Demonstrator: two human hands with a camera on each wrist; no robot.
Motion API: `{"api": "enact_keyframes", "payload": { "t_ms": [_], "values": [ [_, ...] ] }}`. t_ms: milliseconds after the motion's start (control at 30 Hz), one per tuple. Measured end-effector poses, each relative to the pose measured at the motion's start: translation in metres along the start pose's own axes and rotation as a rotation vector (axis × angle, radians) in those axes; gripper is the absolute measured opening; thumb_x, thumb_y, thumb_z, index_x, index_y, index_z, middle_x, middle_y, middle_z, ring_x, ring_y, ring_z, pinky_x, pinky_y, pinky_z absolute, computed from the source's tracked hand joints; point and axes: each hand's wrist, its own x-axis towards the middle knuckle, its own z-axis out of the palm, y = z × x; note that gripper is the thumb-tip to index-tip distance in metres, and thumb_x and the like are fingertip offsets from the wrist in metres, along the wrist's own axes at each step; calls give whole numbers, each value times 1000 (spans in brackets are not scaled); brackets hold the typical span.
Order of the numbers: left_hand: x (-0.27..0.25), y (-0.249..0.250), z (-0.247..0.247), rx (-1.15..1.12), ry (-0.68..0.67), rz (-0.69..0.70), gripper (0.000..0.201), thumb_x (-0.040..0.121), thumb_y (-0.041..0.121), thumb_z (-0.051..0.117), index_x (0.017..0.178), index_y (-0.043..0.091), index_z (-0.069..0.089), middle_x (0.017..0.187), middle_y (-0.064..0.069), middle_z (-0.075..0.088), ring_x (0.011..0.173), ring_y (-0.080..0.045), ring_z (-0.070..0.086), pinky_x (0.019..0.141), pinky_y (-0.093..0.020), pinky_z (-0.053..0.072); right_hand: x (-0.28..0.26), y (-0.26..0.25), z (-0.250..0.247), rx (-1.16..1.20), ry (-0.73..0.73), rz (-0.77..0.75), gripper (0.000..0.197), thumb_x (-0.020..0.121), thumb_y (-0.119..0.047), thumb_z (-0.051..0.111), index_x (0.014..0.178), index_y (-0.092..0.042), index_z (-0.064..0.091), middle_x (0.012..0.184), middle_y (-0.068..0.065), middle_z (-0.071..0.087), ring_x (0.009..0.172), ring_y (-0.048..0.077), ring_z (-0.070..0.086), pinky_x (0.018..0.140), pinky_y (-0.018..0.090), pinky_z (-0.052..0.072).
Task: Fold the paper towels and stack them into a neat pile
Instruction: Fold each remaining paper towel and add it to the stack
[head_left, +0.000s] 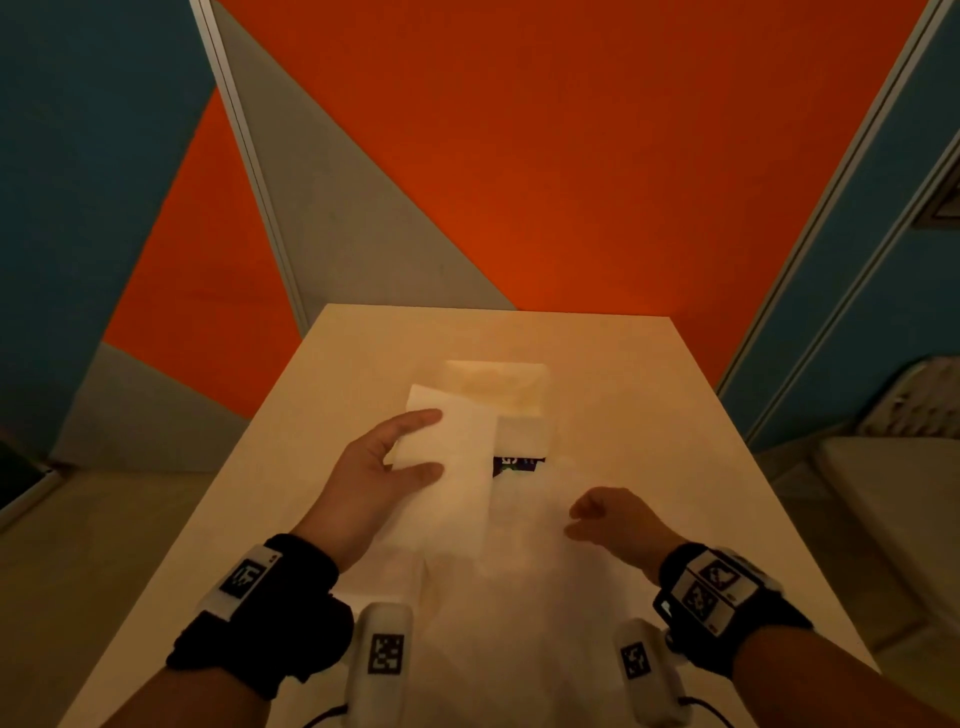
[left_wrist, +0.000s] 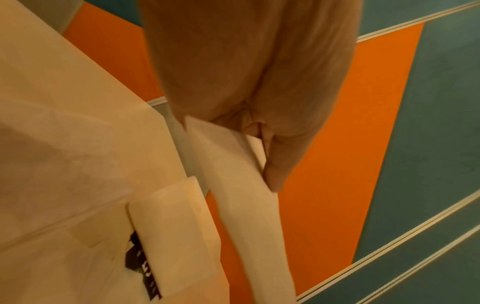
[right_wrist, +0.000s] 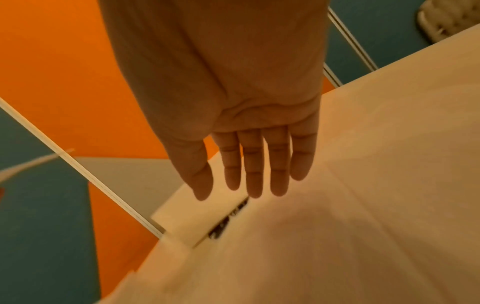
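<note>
here my left hand (head_left: 387, 462) pinches a folded paper towel (head_left: 448, 444) between thumb and fingers, raised over the counter (head_left: 649, 415). just right of it a folded pile (head_left: 511, 402) lies flat, partly covering a dark printed packet (head_left: 517, 462). further right my right hand (head_left: 610, 522) hovers above an unfolded towel (head_left: 519, 597), fingers relaxed, holding nothing.

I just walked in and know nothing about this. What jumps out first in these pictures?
The bright orange wall behind the pale table grabs the eye first. At the table's middle, the left hand holds a folded white paper towel lifted beside a small pile of folded towels at mid-table. The right hand hangs empty over a spread-out sheet at the near edge, and both wrists wear black straps carrying cameras.
</note>
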Motion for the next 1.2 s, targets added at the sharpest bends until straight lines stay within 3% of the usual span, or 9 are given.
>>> {"api": "enact_keyframes", "payload": {
  "t_ms": [133, 233, 400, 633, 733, 867, 1000, 1100, 1200],
  "values": [
    [0, -14, -13, 15, 39, -61, 53, 79, -5, 67, 120, 27, 62, 124, 7, 59, 105, -20, 62, 84, -37, 55, 3, 21, 20, -217, -68, 16, 49, 78, -29, 77, 118, -15, 53, 111, 1, 50, 99, 16, 47, 82, 24, 37],
    [-1, -29, -28, 144, 65, -111, 53, 79, -2, 68, 122, 28, 60, 123, 7, 57, 106, -18, 58, 80, -31, 52, 1, 26, 29, -231, -46, 12, 61, 76, -32, 79, 126, -18, 47, 112, -1, 46, 100, 14, 44, 84, 22, 36],
    [-4, -57, -48, 297, 83, -193, 52, 77, -4, 69, 120, 25, 61, 123, 5, 54, 111, -20, 53, 92, -35, 46, 1, 34, 35, -159, -46, 68, 57, 73, -28, 81, 118, -24, 46, 107, -1, 49, 95, 16, 48, 80, 22, 37],
    [-3, -87, -68, 661, 62, -181, 56, 73, 2, 77, 116, 28, 52, 120, 6, 48, 117, -17, 45, 97, -26, 36, 6, 43, 39, -258, -74, 106, 37, 82, -35, 71, 113, -19, 57, 120, 2, 48, 114, 21, 47, 98, 27, 36],
    [0, -90, -69, 641, 105, -139, 56, 74, 0, 76, 116, 28, 51, 121, 4, 47, 117, -16, 44, 97, -26, 34, 11, 47, 37, -137, -38, 111, 20, 80, -31, 73, 84, -26, 54, 113, 6, 54, 104, 22, 52, 91, 30, 40],
    [6, -91, -68, 645, 115, -138, 58, 75, 0, 75, 122, 25, 51, 126, 2, 47, 123, -22, 43, 102, -28, 34, 17, 56, 36, -16, 7, 133, 24, 81, -27, 73, 98, -16, 61, 120, 12, 56, 107, 28, 56, 88, 35, 49],
    [12, -91, -68, 771, 91, -112, 62, 76, 3, 75, 131, 17, 50, 139, -7, 43, 127, -24, 42, 104, -29, 32, 16, 58, 35, 115, 5, 156, 14, 87, -15, 65, 99, -11, 59, 119, 16, 55, 89, 27, 59, 53, 23, 49],
    [14, -91, -67, 1041, 42, -145, 65, 79, 21, 73, 136, 24, 43, 150, -5, 23, 133, -25, 33, 107, -29, 28, 15, 57, 34, 214, -9, 172, 32, 85, -9, 66, 117, -6, 60, 124, 16, 55, 91, 29, 63, 52, 25, 52],
    [9, -83, -59, 1336, 75, -185, 68, 78, 44, 68, 139, 36, 37, 156, 1, -1, 136, -30, 16, 109, -40, 29, 16, 53, 34, 311, -79, 226, 57, 79, -19, 76, 130, -6, 55, 125, 13, 57, 91, 27, 67, 56, 29, 57]
  ]
}}
